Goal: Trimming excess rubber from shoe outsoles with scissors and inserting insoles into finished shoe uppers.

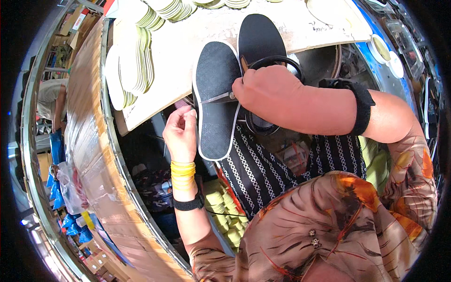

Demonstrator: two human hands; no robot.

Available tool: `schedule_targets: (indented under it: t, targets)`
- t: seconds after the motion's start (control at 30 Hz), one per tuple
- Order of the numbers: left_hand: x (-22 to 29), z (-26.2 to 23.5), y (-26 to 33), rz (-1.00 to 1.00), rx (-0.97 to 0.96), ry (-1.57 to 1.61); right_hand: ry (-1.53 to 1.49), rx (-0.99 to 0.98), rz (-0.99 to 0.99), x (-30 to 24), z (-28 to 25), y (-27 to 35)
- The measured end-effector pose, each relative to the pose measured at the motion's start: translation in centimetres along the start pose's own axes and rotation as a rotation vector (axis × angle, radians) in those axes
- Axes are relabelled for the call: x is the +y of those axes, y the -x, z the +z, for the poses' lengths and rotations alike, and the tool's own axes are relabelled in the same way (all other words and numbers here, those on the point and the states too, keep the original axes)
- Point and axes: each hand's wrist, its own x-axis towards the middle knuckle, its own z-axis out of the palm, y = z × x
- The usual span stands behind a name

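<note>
A black shoe sole with a white rim lies nearly lengthwise before me, a thin metal strip crossing its middle. Just beyond it to the right is a second black sole, partly covered by a round black ring. My right hand is closed in a fist over the ring and beside the strip's end; what lies inside the fist is hidden. By the first sole's left edge, my left hand has its fingers curled and thumb drawn in. Anything pinched there is too small to name.
Stacks of pale green-edged flat pieces stand on the light board. A tape-covered cardboard panel rises at left; beyond it a person bends. Round white containers sit at right. Yellow-green pieces lie below.
</note>
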Motion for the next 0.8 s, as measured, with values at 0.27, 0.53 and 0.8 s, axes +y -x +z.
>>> schedule_targets:
  t: [0.27,0.53,0.8]
  targets:
    - [3.7,0.5,0.5,0.352,0.000,-0.499,-0.039,-0.008,-0.015,0.0,0.3,-0.2]
    - [5.6,1.3,0.4,0.356,-0.047,-0.870,-0.084,0.034,-0.003,0.0,0.1,-0.2]
    - [4.1,1.2,0.0,0.501,-0.060,-0.839,-0.103,0.024,0.040,-0.2,0.2,-0.2]
